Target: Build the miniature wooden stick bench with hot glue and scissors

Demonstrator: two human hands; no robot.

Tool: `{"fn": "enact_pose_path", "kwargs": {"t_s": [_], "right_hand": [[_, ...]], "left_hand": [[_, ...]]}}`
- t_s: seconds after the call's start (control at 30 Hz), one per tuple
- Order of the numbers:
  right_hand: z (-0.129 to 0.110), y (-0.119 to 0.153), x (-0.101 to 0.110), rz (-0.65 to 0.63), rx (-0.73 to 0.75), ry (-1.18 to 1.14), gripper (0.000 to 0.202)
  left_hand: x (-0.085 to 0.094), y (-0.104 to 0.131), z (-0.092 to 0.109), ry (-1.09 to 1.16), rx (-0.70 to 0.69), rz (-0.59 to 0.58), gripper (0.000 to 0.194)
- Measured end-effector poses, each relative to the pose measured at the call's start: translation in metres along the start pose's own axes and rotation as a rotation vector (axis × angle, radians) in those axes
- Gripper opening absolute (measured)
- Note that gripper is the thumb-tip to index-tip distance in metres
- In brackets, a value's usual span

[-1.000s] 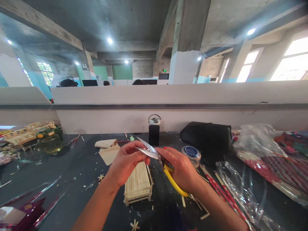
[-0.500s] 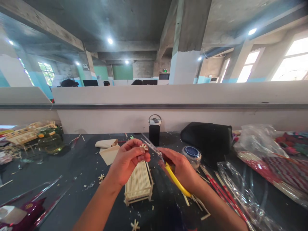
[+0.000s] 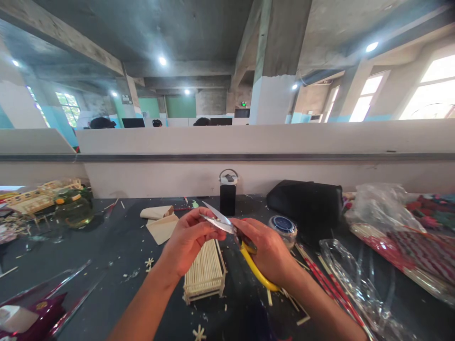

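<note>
Dark worktable (image 3: 117, 246) carries a stick-built rack (image 3: 205, 272) at centre. At 12 o'clock: a black canister with handle (image 3: 228, 192). At 1 o'clock: a black pouch (image 3: 305, 201), with a blue-lidded jar (image 3: 284, 227) near it. At 3 o'clock: clear plastic bags (image 3: 377, 208) and red sticks (image 3: 330, 289). At 10 o'clock: a glass jar (image 3: 74, 208) and folded tan paper (image 3: 160, 221). Small stick scraps (image 3: 149, 262) are scattered about.

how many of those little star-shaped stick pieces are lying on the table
2. One star piece lies left of the stick panel, beside the left forearm; the other star piece lies at the bottom edge, below the panel. The left hand may hide another.
</note>
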State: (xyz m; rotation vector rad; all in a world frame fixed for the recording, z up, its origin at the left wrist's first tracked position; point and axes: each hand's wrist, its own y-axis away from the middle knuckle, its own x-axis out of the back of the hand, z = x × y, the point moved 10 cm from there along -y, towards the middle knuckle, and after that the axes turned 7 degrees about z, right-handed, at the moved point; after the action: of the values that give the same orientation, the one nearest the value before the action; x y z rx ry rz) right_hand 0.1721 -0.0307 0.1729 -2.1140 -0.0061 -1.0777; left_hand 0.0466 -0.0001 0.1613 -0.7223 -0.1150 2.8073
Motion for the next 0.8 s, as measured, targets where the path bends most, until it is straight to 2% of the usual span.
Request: {"fn": "enact_pose_path", "kwargs": {"t_s": [0.23, 0.4, 0.8], "right_hand": [[0.0011, -0.0002, 0.0007, 0.011, -0.011, 0.018, 0.048], [0.0013, -0.0005, 0.0044, 0.046, -0.009, 0.016, 0.049], [-0.0008, -0.0008, 0.0039, 0.003, -0.013, 0.049, 0.047]], "left_hand": [[0.0079, -0.0029, 0.0032, 0.039, -0.04, 0.05, 0.017], [0.0035, -0.0018, 0.0031, 0.095, -0.037, 0.031, 0.017], [-0.0015, 0.0018, 0.003, 0.012, -0.022, 0.02, 0.017]]}}
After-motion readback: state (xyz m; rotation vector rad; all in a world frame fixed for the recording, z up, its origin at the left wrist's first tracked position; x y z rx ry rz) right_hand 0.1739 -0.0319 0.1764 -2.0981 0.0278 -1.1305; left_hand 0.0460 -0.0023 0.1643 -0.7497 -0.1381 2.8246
